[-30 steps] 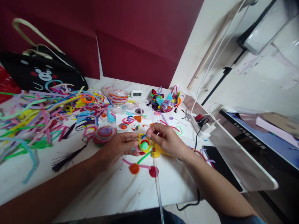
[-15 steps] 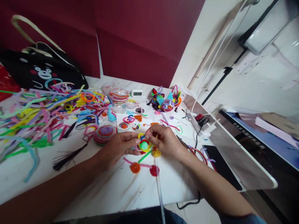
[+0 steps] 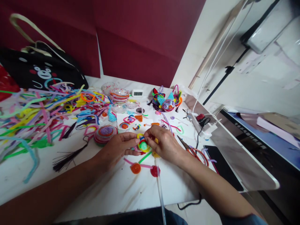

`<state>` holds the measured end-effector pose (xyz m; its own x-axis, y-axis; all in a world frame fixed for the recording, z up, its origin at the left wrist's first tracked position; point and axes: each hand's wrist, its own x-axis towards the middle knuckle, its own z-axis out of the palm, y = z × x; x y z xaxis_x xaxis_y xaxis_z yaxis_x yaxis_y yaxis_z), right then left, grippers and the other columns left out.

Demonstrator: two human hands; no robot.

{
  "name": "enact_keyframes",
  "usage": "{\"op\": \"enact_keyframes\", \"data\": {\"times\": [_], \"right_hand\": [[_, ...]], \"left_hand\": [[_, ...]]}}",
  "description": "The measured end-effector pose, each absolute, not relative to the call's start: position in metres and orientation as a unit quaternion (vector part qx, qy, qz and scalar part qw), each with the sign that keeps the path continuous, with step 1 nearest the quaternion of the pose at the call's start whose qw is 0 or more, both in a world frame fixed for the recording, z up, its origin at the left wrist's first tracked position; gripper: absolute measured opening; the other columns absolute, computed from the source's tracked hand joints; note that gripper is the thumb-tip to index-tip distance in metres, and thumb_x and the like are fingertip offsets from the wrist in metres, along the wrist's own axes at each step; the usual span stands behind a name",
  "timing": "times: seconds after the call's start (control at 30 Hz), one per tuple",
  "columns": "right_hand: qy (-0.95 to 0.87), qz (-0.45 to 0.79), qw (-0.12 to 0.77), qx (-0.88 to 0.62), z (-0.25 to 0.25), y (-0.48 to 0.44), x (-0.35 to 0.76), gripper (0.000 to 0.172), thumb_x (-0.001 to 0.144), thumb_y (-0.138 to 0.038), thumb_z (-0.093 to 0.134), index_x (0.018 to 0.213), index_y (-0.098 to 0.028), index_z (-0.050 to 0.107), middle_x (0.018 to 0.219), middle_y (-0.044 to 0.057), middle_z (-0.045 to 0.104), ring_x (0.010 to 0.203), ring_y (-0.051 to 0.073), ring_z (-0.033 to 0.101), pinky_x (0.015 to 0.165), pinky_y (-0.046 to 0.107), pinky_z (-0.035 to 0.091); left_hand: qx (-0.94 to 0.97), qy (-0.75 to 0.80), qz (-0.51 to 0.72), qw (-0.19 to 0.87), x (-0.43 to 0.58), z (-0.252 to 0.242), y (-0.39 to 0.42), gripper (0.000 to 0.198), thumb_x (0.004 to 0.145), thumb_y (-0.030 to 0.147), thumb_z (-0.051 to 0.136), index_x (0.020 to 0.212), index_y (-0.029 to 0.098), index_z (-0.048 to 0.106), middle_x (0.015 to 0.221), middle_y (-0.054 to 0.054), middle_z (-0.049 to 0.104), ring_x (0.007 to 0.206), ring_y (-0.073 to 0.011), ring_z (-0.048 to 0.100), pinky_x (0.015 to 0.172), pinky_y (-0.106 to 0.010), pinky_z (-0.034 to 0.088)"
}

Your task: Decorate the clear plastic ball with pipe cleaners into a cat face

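Where the table (image 3: 105, 193) ends nearest the viewer, a clear rod (image 3: 159, 187) is seen running toward the hands, past an orange disc (image 3: 135, 168) and a red disc (image 3: 154, 171). Just beyond, a small coiled piece (image 3: 143, 145) is held over the tabletop: it is pinched from the left by the left hand (image 3: 116, 149) and grasped from above by the fingertips of the right hand (image 3: 165, 144). Since a second ago the right hand has been shifted leftward over the piece, so less of its yellow ring is shown, and scissors (image 3: 187, 148) are uncovered beside that wrist. The piece is round, so no long axis can be told; its green centre is turned up toward the camera. Farther back, loose pipe cleaners (image 3: 42, 115) are spread at the left.
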<state>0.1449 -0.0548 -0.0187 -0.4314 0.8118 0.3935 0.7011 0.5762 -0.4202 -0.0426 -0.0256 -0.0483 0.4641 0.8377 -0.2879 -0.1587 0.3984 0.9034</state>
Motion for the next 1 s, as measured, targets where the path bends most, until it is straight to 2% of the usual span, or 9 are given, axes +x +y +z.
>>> {"op": "enact_keyframes", "data": {"times": [0.13, 0.27, 0.47, 0.53, 0.73, 0.87, 1.0], "right_hand": [[-0.867, 0.005, 0.215, -0.449, -0.015, -0.055, 0.143, 0.017, 0.097, -0.018, 0.045, 0.091, -0.014, 0.06, 0.087, 0.008, 0.061, 0.08, 0.018, 0.056, 0.067, 0.027, 0.042], [-0.892, -0.101, 0.152, -0.414, -0.012, -0.055, 0.141, 0.021, 0.099, -0.017, 0.044, 0.09, -0.013, 0.062, 0.083, 0.009, 0.06, 0.075, 0.02, 0.052, 0.063, 0.029, 0.039], [-0.909, -0.164, 0.126, -0.362, -0.011, -0.052, 0.141, 0.027, 0.101, -0.015, 0.038, 0.088, -0.012, 0.061, 0.082, 0.01, 0.059, 0.075, 0.021, 0.05, 0.065, 0.033, 0.038], [-0.906, -0.129, 0.145, -0.375, -0.012, -0.051, 0.143, 0.026, 0.101, -0.016, 0.038, 0.089, -0.013, 0.06, 0.083, 0.009, 0.06, 0.076, 0.02, 0.052, 0.066, 0.032, 0.039], [-0.848, 0.13, 0.305, -0.413, -0.015, -0.049, 0.155, 0.014, 0.097, -0.015, 0.045, 0.099, -0.017, 0.059, 0.092, 0.007, 0.064, 0.081, 0.015, 0.059, 0.07, 0.025, 0.045], [-0.823, 0.182, 0.305, -0.442, -0.014, -0.05, 0.157, 0.011, 0.091, -0.013, 0.053, 0.092, -0.017, 0.063, 0.085, 0.003, 0.062, 0.073, 0.013, 0.056, 0.064, 0.024, 0.043], [-0.811, 0.205, 0.306, -0.455, -0.014, -0.049, 0.155, 0.011, 0.088, -0.011, 0.055, 0.083, -0.017, 0.063, 0.081, 0.002, 0.06, 0.068, 0.011, 0.054, 0.061, 0.022, 0.041]], "left_hand": [[0.426, 0.399, 0.342, 0.736, -0.042, -0.047, -0.027, 0.013, 0.068, 0.022, 0.08, 0.072, 0.014, 0.071, 0.075, -0.001, 0.068, 0.066, -0.0135, 0.064, 0.062, -0.027, 0.059], [0.429, 0.402, 0.345, 0.732, -0.043, -0.046, -0.027, 0.013, 0.067, 0.021, 0.081, 0.07, 0.014, 0.071, 0.073, 0.0, 0.065, 0.065, -0.0124, 0.062, 0.061, -0.026, 0.059], [0.426, 0.406, 0.338, 0.734, -0.043, -0.046, -0.027, 0.018, 0.064, 0.023, 0.082, 0.071, 0.013, 0.07, 0.073, -0.001, 0.064, 0.065, -0.0132, 0.062, 0.061, -0.027, 0.059], [0.419, 0.402, 0.342, 0.739, -0.044, -0.048, -0.027, 0.017, 0.064, 0.023, 0.082, 0.071, 0.013, 0.069, 0.072, 0.0, 0.065, 0.064, -0.0129, 0.063, 0.061, -0.027, 0.059], [0.423, 0.391, 0.338, 0.745, -0.046, -0.049, -0.026, 0.014, 0.072, 0.023, 0.077, 0.08, 0.014, 0.071, 0.082, -0.004, 0.073, 0.072, -0.0165, 0.069, 0.062, -0.025, 0.058], [0.414, 0.389, 0.341, 0.749, -0.045, -0.048, -0.027, 0.008, 0.073, 0.02, 0.076, 0.077, 0.014, 0.071, 0.079, -0.002, 0.073, 0.068, -0.0149, 0.069, 0.061, -0.024, 0.058], [0.412, 0.394, 0.34, 0.748, -0.044, -0.05, -0.025, 0.011, 0.07, 0.02, 0.078, 0.076, 0.014, 0.071, 0.078, -0.003, 0.073, 0.068, -0.0159, 0.069, 0.061, -0.025, 0.059]]}}
